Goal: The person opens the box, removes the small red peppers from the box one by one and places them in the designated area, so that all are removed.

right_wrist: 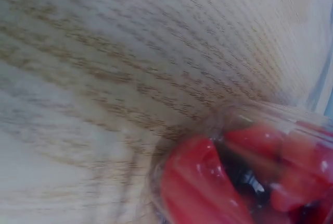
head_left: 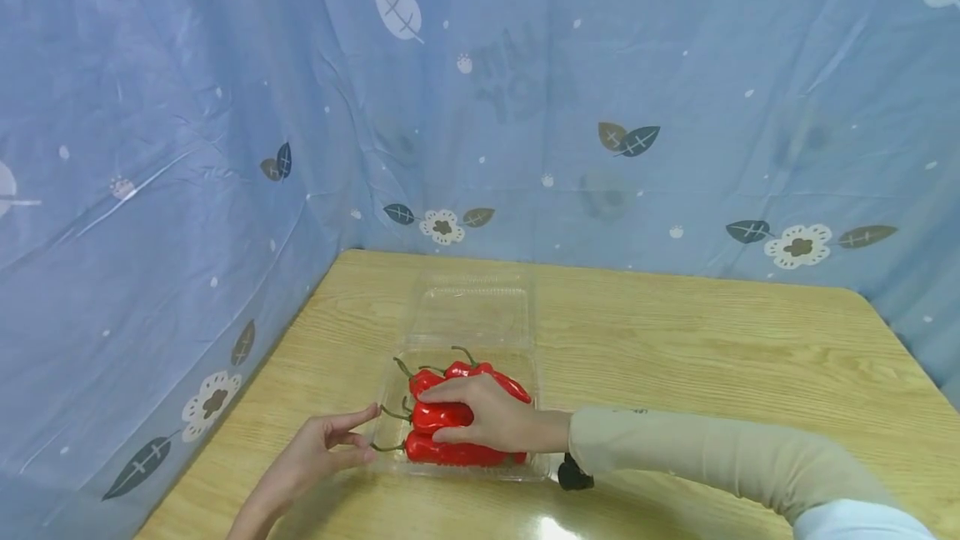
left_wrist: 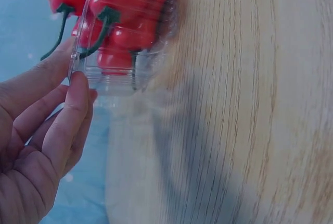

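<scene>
"What is each hand doing?"
"The left hand [head_left: 309, 450] pinches the edge of an open, clear plastic clamshell box [head_left: 471, 315]; the right hand [head_left: 491, 417] grips a glossy red, green-stemmed pepper [head_left: 441, 417]."
"Where?"
"Lower centre of the frame, among other red peppers [head_left: 457, 451], on a wood-grain counter [head_left: 675, 340]."

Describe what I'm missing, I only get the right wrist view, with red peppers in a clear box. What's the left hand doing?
Observer: The left hand pinches the left edge of the clear box.
Operator: And the right hand?
Observer: The right hand lies over the red peppers and seems to hold one.
Operator: Is there a lid?
Observer: Yes, a clear lid is folded open, on the side of the box away from the person.
</scene>
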`<action>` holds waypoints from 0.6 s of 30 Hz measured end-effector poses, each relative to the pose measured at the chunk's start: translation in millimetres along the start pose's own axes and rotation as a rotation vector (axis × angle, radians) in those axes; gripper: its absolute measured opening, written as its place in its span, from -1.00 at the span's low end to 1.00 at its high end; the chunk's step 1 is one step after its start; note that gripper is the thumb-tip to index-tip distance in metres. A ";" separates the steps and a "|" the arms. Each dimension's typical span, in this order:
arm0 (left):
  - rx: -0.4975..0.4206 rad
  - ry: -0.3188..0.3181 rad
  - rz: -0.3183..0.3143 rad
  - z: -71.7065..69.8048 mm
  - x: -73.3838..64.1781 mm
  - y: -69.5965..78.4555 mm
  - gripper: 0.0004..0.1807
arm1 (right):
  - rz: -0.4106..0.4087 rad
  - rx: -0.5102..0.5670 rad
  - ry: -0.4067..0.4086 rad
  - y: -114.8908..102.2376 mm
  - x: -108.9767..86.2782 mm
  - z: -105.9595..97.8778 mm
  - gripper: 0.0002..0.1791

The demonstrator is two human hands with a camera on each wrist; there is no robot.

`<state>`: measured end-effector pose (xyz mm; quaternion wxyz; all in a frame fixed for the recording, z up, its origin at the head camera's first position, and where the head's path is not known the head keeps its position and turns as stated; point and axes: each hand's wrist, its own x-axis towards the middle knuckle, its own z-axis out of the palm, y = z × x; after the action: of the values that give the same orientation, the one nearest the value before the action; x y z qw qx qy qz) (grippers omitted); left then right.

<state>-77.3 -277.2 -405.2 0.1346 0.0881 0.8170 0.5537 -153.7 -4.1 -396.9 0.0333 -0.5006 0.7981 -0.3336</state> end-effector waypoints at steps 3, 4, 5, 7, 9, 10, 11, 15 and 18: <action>0.008 -0.006 -0.014 -0.4 1.7 2.4 -0.32 | 0.014 -0.003 0.013 0.4 0.2 -0.4 -0.46; 0.009 -0.007 -0.018 -0.7 2.1 3.2 -0.32 | 0.030 -0.008 0.015 -0.2 0.6 -1.0 -0.46; 0.009 -0.008 -0.024 -0.9 2.2 3.8 -0.32 | 0.044 -0.012 0.014 -0.5 1.2 -1.4 -0.46; 0.005 -0.007 -0.037 -1.4 1.9 4.3 -0.31 | 0.066 -0.025 0.011 -1.0 2.4 -2.2 -0.47; 0.004 -0.004 -0.049 -1.6 1.0 3.9 -0.30 | 0.087 -0.030 0.000 -1.8 3.0 -2.8 -0.48; 0.005 -0.002 -0.056 -1.6 0.3 3.4 -0.29 | 0.089 -0.032 -0.006 -2.4 2.9 -3.2 -0.48; 0.003 0.001 -0.064 -1.5 -0.3 3.0 -0.29 | 0.087 -0.033 -0.012 -2.6 2.6 -3.3 -0.48; -0.008 0.005 -0.087 -0.4 -1.7 2.0 -0.28 | 0.065 -0.044 -0.026 -3.6 0.0 -4.8 -0.47; -0.004 0.007 -0.083 0.6 -0.4 3.1 -0.28 | 0.038 -0.058 -0.016 -1.9 -2.1 -6.9 -0.47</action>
<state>-76.8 -275.6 -402.4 0.1550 0.0518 0.8194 0.5494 -153.9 0.5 -391.1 0.0315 -0.4890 0.8164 -0.3057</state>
